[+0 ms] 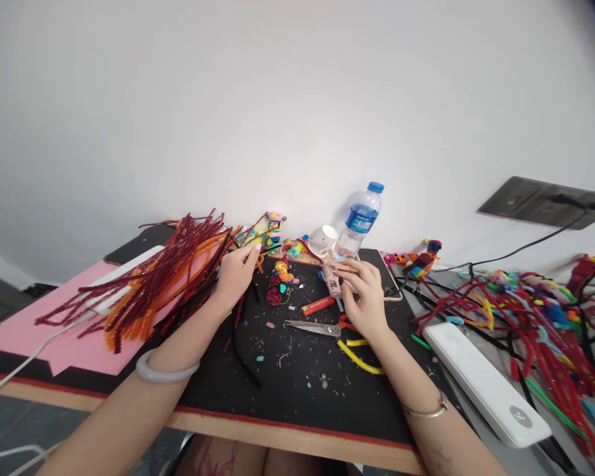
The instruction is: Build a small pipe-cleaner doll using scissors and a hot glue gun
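Observation:
My left hand (238,274) is closed, its thumb and fingertips pinched on a thin black pipe cleaner (272,249). My right hand (364,291) has its fingers apart, the tips at a small pink tool (332,280) that looks like a glue gun; whether they touch it I cannot tell. A small doll figure (280,281) of coloured pipe cleaners lies between the hands. Nearer me are a red tube-like piece (318,305) and scissors (315,327) with open blades. Their yellow-and-orange handles (361,357) are partly under my right hand.
Red and orange pipe cleaners (178,284) lie on pink paper (86,330) at left. A water bottle (359,221) and white paper cup (322,241) stand by the wall. A white power bank (486,383) and more pipe cleaners (535,337) lie right. Scraps dot the black mat (292,390).

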### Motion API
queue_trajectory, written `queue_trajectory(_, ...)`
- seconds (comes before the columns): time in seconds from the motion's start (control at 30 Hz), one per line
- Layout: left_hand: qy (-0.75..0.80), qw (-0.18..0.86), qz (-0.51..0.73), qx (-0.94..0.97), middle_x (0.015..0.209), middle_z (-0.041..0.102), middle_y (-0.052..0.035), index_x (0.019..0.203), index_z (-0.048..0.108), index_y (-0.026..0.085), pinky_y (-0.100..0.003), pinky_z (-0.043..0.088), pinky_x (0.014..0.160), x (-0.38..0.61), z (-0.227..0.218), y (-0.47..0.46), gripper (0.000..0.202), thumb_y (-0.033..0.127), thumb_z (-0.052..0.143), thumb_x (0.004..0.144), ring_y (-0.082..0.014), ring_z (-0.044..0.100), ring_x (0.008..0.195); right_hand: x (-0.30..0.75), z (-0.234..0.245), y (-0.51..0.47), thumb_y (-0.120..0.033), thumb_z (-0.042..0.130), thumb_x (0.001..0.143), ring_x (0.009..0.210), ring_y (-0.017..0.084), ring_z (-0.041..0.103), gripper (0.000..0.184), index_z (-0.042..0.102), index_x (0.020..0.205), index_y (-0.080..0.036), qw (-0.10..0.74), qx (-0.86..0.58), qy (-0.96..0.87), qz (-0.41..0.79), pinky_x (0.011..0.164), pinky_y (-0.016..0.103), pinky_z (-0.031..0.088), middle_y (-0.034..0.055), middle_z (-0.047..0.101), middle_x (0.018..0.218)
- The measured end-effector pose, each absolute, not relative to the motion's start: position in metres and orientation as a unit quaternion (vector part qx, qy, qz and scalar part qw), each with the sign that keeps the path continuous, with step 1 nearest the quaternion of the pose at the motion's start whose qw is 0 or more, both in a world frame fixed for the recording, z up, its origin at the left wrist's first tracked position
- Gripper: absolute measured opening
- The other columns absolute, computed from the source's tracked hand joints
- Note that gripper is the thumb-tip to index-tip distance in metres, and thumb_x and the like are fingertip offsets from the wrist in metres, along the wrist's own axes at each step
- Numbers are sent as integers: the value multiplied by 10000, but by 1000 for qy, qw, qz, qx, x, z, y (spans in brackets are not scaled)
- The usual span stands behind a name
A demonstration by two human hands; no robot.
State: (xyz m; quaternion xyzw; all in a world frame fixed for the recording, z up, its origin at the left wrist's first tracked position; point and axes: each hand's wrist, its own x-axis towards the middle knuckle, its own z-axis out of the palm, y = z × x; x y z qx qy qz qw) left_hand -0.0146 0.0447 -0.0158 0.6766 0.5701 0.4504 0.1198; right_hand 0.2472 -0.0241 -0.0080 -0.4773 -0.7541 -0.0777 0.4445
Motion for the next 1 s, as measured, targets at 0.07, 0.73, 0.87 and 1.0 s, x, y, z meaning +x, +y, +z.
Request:
queue_trajectory(0.07, 563, 116, 440, 690, 535, 398, 39, 578, 455, 182, -244, 285, 544, -15, -17, 46, 363, 408, 434, 861, -113, 372, 518, 247, -8, -25, -104, 467, 824, 1097, 250, 480, 267, 675, 936, -231, 448, -481, -749, -84, 948, 466, 392, 74, 622, 1128)
queue_trajectory(0.73, 457, 113, 304, 828, 1083, 541, -76, 843, 693, 209, -427, 394, 970, -43, -32, 70, 145, 274, 598, 754, -240, 516, 1050, 247, -7, -30, -255, 419, 907, 837, 207, 580, 392, 573, 550, -200, 466, -522, -715, 0, 762, 368, 451, 82, 653, 862)
queue_trajectory(0.87, 465, 132, 324, 813, 904, 603, -52, 686, 626, 192, -365, 442, 872, -42, -26, 68, 117, 272, 583, 760, -203, 562, 891, 247, -11, -29, -245, 419, 904, 840, 207, 578, 380, 576, 560, -199, 463, -521, -717, 6, 759, 368, 450, 80, 644, 849)
queue_trajectory(1.0, 502, 129, 360, 776, 781, 620, -40, 719, 576, 184, -307, 446, 752, -39, -19, 65, 152, 298, 526, 806, -186, 568, 766, 248, -12, -27, -239, 416, 900, 823, 204, 582, 377, 569, 558, -200, 461, -518, -720, 3, 753, 364, 455, 76, 641, 831)
